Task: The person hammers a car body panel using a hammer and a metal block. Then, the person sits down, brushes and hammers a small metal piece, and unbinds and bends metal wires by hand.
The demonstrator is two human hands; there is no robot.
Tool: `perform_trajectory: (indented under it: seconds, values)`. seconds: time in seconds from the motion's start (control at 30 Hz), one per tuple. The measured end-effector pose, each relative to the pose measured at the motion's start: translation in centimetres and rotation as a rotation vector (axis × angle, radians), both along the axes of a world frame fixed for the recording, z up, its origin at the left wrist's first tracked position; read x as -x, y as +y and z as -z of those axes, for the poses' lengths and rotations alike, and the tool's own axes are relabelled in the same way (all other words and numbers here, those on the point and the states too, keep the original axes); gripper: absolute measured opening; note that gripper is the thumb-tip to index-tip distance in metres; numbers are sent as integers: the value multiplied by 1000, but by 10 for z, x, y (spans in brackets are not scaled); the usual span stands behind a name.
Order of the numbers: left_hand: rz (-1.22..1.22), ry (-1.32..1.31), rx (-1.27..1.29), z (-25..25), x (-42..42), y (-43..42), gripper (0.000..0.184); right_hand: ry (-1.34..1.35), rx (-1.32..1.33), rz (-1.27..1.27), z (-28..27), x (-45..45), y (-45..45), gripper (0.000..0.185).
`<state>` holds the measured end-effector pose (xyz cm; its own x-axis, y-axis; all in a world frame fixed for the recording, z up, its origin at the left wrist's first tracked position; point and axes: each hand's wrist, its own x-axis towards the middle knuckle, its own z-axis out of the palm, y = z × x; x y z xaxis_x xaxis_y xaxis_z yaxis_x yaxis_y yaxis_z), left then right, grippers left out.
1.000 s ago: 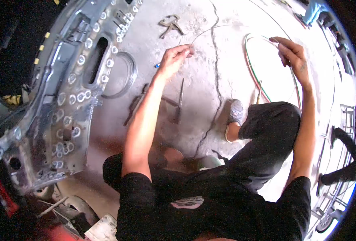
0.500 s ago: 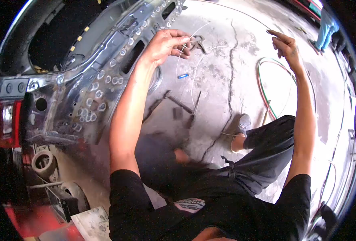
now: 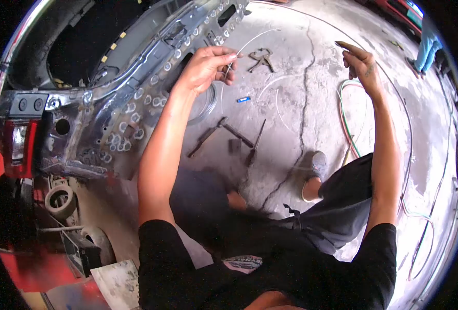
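My left hand (image 3: 208,67) is closed in a pinch on a thin pale wire (image 3: 251,41). The wire curves up and right from the fingertips, and some of it drops below them. My right hand (image 3: 362,66) is raised at the right, its index finger stretched out and other fingers bent; I see nothing in it. Beyond my left hand stands a bare-metal car body panel (image 3: 136,98) dotted with round ground spots. Below that hand lies a wire coil (image 3: 210,109), partly hidden. A blue marker-like object (image 3: 244,99) and locking clamps (image 3: 261,60) rest on the floor.
A hammer (image 3: 235,132) and a screwdriver-like tool (image 3: 257,142) lie on the cracked concrete floor. A red and green hose (image 3: 341,106) loops near my right forearm. Another person's legs (image 3: 427,49) show at upper right. A tail light (image 3: 22,147) sits on the left.
The view has shifted slightly, so the floor and panel sit differently in it. The wire in my left hand has swung, its free end now farther right. My right hand has shifted slightly left.
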<state>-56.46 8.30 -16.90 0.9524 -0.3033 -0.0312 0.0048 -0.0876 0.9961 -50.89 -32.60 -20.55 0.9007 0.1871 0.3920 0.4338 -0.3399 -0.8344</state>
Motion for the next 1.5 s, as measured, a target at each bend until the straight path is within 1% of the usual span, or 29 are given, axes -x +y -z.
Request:
perform_trajectory:
  seconds: [0.17,0.27,0.53,0.87,0.97,1.07,1.13,1.27,1.4,1.43,1.5]
  values:
    - [-74,-30,82,5,-9,1,21,36,2,-30,-6,21,6,32]
    - [-79,-24,58,2,-10,-1,24,37,14,-30,-3,26,6,32]
    - [-83,-41,-16,7,-12,-5,23,51,25,-30,-1,42,17,32]
    - [-41,-50,-9,15,-14,-10,20,141,-111,-45,6,44,11,32]
    - [-75,-49,-11,18,-19,-10,19,165,-156,-60,14,45,12,32]
    - [-99,-127,59,28,-26,-18,18,203,-199,-75,19,48,15,32]
    - [-164,-152,128,35,-31,-26,17,216,-212,-45,22,55,20,32]
    - [-362,-253,302,34,-35,-50,17,252,-220,-116,29,66,30,32]
    - [-524,-330,599,34,-51,-63,17,305,-154,-244,36,88,53,28]
    - [-576,-332,635,30,-54,-69,18,315,-130,-282,38,93,59,27]
    - [-629,-293,797,27,-64,-73,19,334,-128,-334,45,103,72,28]
